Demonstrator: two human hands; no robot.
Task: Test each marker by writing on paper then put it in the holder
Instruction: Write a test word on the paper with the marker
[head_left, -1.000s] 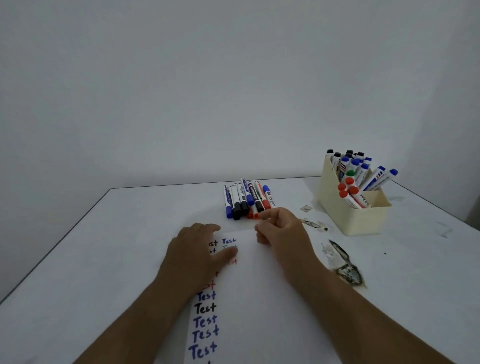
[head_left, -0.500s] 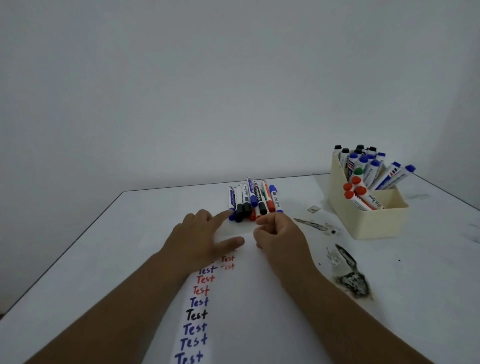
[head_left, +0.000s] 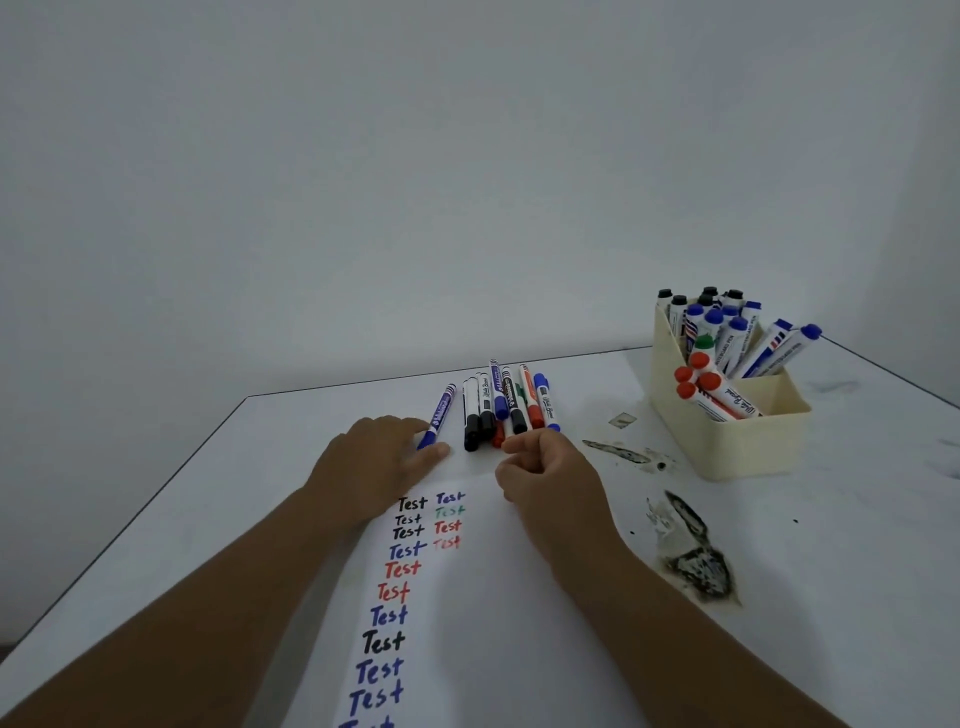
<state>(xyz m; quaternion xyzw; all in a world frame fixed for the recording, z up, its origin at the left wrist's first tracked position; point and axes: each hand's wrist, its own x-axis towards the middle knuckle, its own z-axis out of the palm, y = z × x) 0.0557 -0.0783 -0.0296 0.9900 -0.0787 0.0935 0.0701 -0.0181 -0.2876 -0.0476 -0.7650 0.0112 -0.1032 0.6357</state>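
Blue marker (head_left: 439, 415): lying tilted on the white table (head_left: 218, 499), set apart to the left of the marker pile, its blue cap end pointing toward the person and sitting between the left forefinger and thumb.
Left hand (head_left: 374, 462): resting palm down at the top left corner of the paper, fingertips touching the marker's cap end; whether the fingers are actually pinching it cannot be told.
Right hand (head_left: 545, 475): hovering or resting over the paper's top edge, fingers curled into a loose fist, holding nothing, its knuckles just beside the near ends of the pile.
Marker pile (head_left: 506, 408): lying side by side just beyond the paper, caps in black, blue, red and green showing.
Paper (head_left: 493, 623): lying flat between the forearms, carrying a column of "Test" words in black, blue and red, with a shorter second column in blue, green and red.
Holder (head_left: 737, 436): cream box standing at the right, well apart from the hands, holding many capped markers leaning together.
Table stains (head_left: 693, 558): dark smudges showing to the right of the paper, near the holder.
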